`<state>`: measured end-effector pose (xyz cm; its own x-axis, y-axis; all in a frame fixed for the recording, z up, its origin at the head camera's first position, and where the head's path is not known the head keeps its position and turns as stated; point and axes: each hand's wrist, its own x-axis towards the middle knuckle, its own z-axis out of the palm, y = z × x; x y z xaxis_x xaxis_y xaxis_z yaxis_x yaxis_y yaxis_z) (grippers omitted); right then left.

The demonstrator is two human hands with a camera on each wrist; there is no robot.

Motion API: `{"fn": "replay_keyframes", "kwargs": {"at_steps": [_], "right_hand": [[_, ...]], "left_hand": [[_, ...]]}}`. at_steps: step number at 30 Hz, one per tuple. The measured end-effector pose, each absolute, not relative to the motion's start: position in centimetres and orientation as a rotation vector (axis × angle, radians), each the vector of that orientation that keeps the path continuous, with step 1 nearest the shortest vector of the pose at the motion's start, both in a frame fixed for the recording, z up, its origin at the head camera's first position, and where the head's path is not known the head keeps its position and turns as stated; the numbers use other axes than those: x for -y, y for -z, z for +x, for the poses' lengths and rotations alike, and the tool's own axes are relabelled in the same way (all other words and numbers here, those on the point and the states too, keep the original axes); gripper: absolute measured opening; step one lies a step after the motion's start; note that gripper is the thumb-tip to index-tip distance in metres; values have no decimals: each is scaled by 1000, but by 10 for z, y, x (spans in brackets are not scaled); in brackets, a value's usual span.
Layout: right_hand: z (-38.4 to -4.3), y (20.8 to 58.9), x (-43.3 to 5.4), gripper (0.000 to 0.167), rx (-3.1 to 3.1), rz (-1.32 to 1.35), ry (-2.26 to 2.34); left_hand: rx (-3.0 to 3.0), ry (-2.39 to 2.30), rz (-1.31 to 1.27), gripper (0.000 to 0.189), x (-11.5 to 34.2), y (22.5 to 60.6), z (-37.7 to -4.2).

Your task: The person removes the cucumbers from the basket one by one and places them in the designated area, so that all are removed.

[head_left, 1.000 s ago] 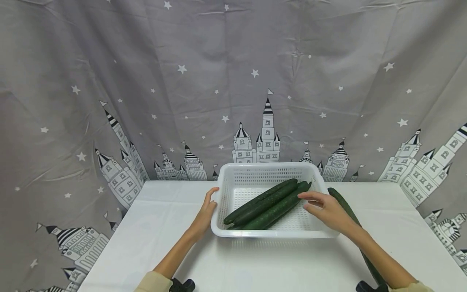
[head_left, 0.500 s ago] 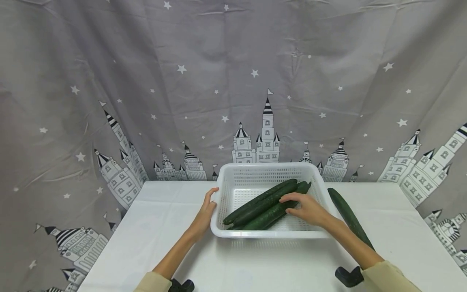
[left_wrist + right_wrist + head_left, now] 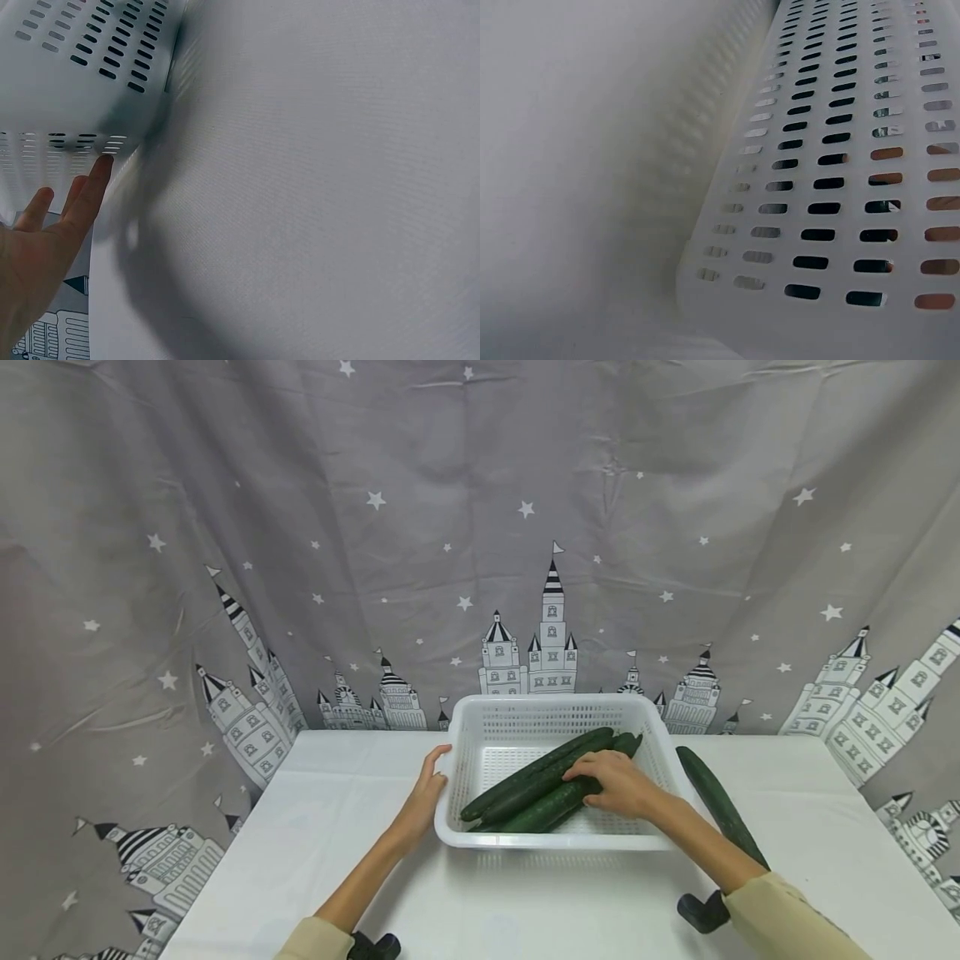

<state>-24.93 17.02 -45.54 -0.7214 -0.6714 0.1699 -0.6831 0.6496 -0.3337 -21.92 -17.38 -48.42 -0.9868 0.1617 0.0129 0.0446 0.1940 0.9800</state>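
A white slotted plastic basket (image 3: pixel 562 841) sits on the table with several long dark green cucumbers (image 3: pixel 517 783) lying diagonally inside. My right hand (image 3: pixel 618 785) reaches over the basket's front right and grips the front cucumber (image 3: pixel 551 810), fingers on its far side and thumb on the near side. At the basket's left end my left hand (image 3: pixel 422 800) touches the outer wall and rim; in the left wrist view its fingers (image 3: pixel 91 191) are extended against the slotted wall. The right wrist view has the basket wall (image 3: pixel 817 247) in front, with skin showing only through its slots.
Another cucumber (image 3: pixel 720 806) lies on the white tabletop (image 3: pixel 825 827) right of the basket, partly behind my right forearm. A grey curtain (image 3: pixel 420 527) printed with castles and stars hangs behind the table.
My right hand has moved left from the basket's right side and closed onto the front cucumber. My left hand, the basket and the cucumbers keep their places.
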Motion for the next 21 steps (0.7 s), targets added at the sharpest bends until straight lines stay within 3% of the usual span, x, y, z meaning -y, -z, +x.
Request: {"fn": "replay_keyframes", "kwargs": {"at_steps": [21], "right_hand": [[-250,441,-175,38,2692,1350,-505]], "left_hand": [[-2326,-1937,189,52,174,483,-219]]}}
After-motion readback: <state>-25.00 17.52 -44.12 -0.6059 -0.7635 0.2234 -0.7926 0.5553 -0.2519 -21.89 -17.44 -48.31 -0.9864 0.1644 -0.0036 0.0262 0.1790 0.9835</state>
